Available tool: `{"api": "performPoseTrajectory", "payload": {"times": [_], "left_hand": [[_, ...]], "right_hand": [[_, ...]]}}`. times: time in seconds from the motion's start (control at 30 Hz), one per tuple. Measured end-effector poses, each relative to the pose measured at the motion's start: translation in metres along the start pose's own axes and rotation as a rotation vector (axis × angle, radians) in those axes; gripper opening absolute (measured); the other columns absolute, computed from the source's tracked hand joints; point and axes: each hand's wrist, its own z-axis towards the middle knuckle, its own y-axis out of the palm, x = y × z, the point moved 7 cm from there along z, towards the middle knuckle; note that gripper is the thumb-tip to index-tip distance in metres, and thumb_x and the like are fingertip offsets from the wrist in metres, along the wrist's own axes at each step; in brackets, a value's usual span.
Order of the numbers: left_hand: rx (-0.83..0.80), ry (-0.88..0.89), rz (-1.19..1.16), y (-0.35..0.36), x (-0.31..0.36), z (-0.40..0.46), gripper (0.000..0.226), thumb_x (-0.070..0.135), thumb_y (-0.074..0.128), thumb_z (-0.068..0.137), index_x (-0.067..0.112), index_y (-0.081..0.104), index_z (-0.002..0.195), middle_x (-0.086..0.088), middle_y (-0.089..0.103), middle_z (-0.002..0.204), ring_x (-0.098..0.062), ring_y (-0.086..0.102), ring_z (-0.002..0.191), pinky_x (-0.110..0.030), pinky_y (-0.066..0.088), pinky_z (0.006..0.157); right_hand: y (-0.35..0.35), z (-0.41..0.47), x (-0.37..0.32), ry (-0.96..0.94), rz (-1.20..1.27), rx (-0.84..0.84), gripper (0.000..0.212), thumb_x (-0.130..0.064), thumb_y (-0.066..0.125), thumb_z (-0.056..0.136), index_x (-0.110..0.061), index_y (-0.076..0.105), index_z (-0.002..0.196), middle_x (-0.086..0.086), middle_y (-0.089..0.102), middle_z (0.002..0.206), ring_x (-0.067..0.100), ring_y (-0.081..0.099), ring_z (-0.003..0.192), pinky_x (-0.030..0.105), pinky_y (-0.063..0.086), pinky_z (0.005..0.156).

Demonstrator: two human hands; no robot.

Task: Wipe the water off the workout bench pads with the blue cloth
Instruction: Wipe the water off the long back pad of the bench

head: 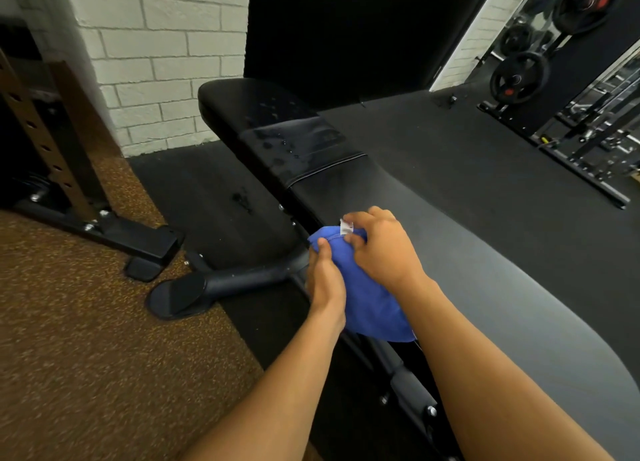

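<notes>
A black workout bench stretches from the far wall toward me. Its far pad (249, 103) and the shiny middle section (298, 141) carry water drops. The near pad (450, 252) looks grey in the light. I hold a bunched blue cloth (367, 297) above the near pad's left edge. My left hand (325, 273) grips the cloth from the left with the thumb on top. My right hand (377, 249) pinches the cloth's top by its white tag (346, 227).
The bench's foot bar (221, 284) lies on the floor at left, beside a rack base (114, 232) on brown speckled flooring. A white brick wall (156, 51) stands behind. Weight plates (519, 76) and rack frames fill the far right.
</notes>
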Motion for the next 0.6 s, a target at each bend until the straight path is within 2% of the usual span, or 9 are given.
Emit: {"api": "performPoseTrajectory", "payload": {"times": [0.07,0.17,0.23,0.33,0.4,0.47,0.53,0.6], "left_hand": [[0.089,0.088,0.096,-0.015,0.015,-0.002,0.059,0.071,0.051,0.082,0.029,0.066,0.121,-0.001,0.072,0.116,-0.023,0.069,0.106,-0.051,0.054,0.099],[0.229,0.219,0.21,-0.046,0.034,-0.002,0.02,0.038,0.065,0.094,0.019,0.069,0.101,-0.005,0.075,0.097,-0.025,0.073,0.089,-0.046,0.061,0.083],[0.259,0.411,0.263,-0.052,0.062,-0.011,0.016,0.025,0.069,0.093,0.011,0.065,0.085,-0.006,0.07,0.079,-0.025,0.067,0.073,-0.04,0.057,0.067],[0.245,0.658,0.445,-0.041,0.113,-0.016,0.024,0.022,0.073,0.09,0.016,0.056,0.075,0.006,0.057,0.065,-0.002,0.049,0.056,-0.023,0.042,0.058],[0.189,0.786,0.563,-0.016,0.149,-0.012,0.022,0.023,0.075,0.089,0.017,0.058,0.077,0.007,0.059,0.067,0.002,0.051,0.059,-0.016,0.04,0.057],[0.114,0.876,0.673,0.014,0.177,-0.005,0.015,0.028,0.075,0.088,0.021,0.061,0.086,0.009,0.064,0.081,0.002,0.057,0.071,-0.013,0.043,0.064],[0.049,0.923,0.758,0.039,0.198,0.006,0.017,0.035,0.072,0.089,0.03,0.062,0.102,0.01,0.063,0.102,-0.001,0.059,0.084,-0.012,0.045,0.074],[0.045,0.949,0.77,0.047,0.213,0.015,0.021,0.038,0.067,0.093,0.03,0.063,0.112,0.01,0.059,0.113,-0.005,0.059,0.093,-0.012,0.045,0.08]], "right_hand": [[0.002,0.003,0.0,-0.007,-0.035,-0.007,0.025,-0.018,0.059,0.097,-0.018,0.069,0.12,-0.004,0.049,0.097,0.024,0.052,0.1,0.036,0.047,0.085],[0.002,0.01,0.002,0.009,-0.013,-0.019,0.017,-0.011,0.058,0.096,-0.013,0.071,0.108,-0.002,0.046,0.096,0.021,0.054,0.08,0.027,0.043,0.069],[-0.001,0.018,0.004,0.017,0.005,-0.014,0.014,-0.008,0.059,0.095,-0.01,0.07,0.102,-0.001,0.045,0.094,0.019,0.05,0.073,0.026,0.04,0.064],[-0.016,0.035,0.009,0.046,0.056,0.041,0.013,-0.007,0.061,0.094,-0.008,0.071,0.101,0.003,0.047,0.094,0.019,0.047,0.075,0.023,0.033,0.064],[-0.032,0.047,0.016,0.101,0.107,0.115,0.013,-0.008,0.063,0.094,-0.008,0.072,0.102,0.007,0.052,0.096,0.019,0.047,0.079,0.018,0.029,0.067],[-0.046,0.058,0.031,0.185,0.158,0.191,0.013,-0.008,0.063,0.093,-0.008,0.071,0.103,0.012,0.058,0.104,0.022,0.055,0.087,0.016,0.031,0.071],[-0.052,0.065,0.049,0.305,0.132,0.227,0.021,-0.017,0.064,0.092,-0.009,0.067,0.111,0.015,0.056,0.116,0.031,0.059,0.101,0.025,0.04,0.081],[-0.052,0.064,0.054,0.374,-0.032,0.245,0.048,-0.041,0.067,0.09,-0.013,0.058,0.128,0.011,0.047,0.13,0.034,0.05,0.117,0.043,0.043,0.094]]}}
